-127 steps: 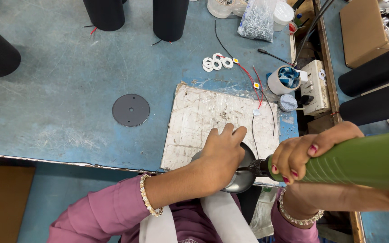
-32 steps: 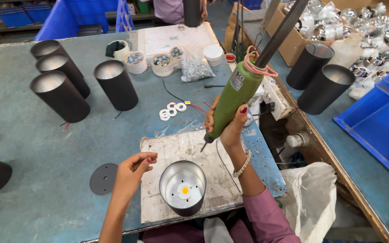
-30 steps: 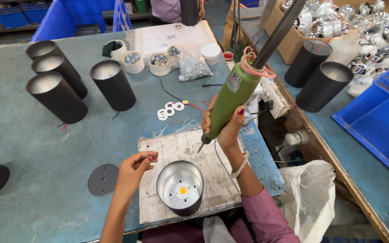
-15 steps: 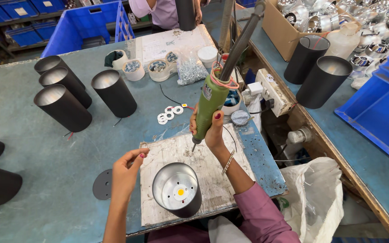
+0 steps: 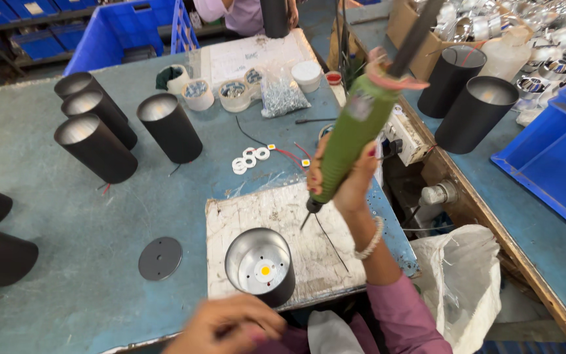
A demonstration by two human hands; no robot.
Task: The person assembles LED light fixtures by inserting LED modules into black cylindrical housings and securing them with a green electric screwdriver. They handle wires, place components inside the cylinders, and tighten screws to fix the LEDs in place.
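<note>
My right hand (image 5: 344,176) grips a green electric screwdriver (image 5: 355,130), held tilted above the worn white board (image 5: 316,229) with its bit pointing down at the board. On that board stands an open black cylindrical lamp housing (image 5: 261,265) with a shiny inside and a small yellow LED chip at its bottom. My left hand (image 5: 227,326) is blurred at the near edge of the table, in front of the housing, fingers curled; whether it holds anything small I cannot tell.
A black round disc (image 5: 160,258) lies left of the board. Several black cylinder housings (image 5: 168,126) stand at the back left. White rings (image 5: 249,160), cups of screws (image 5: 198,93) and a screw bag (image 5: 282,94) lie behind. Another person (image 5: 244,12) stands at the far end.
My left hand dropped from beside the housing to the near table edge. The right hand with the screwdriver stayed above the board while the camera drew closer.
</note>
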